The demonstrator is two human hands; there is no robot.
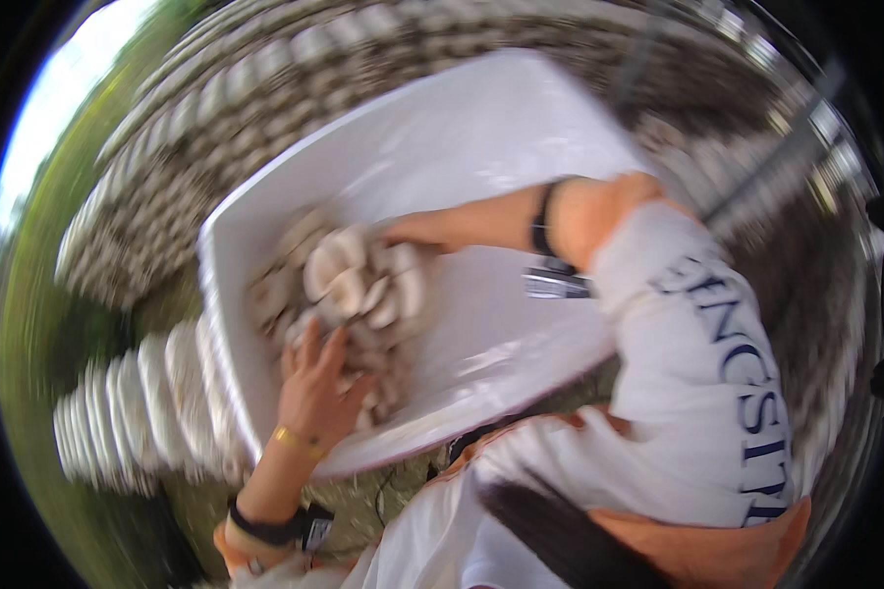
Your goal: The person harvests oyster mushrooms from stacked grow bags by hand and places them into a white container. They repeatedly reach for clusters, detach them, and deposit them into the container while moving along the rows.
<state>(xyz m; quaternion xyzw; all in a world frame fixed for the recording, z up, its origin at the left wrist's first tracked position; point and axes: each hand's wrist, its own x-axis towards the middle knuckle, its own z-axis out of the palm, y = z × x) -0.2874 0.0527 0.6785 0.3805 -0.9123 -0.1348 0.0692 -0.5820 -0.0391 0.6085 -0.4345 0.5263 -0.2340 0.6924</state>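
Observation:
A white plastic tub (457, 309) lies in front of me, with a heap of pale oyster mushrooms (346, 280) at its left end. My left hand (324, 383) rests against the near left side of the heap, palm down and fingers spread. From the right, my right hand (416, 230) reaches across the tub to the far side of a large mushroom cluster. Its fingers are blurred and partly hidden by the caps, so its grip on the cluster cannot be made out.
Long stacked rows of whitish bags (191, 140) stand beyond the tub, and another stack of bags (155, 405) is at the left. A grey metal pole (770, 151) slants through the upper right. Ground shows below the tub.

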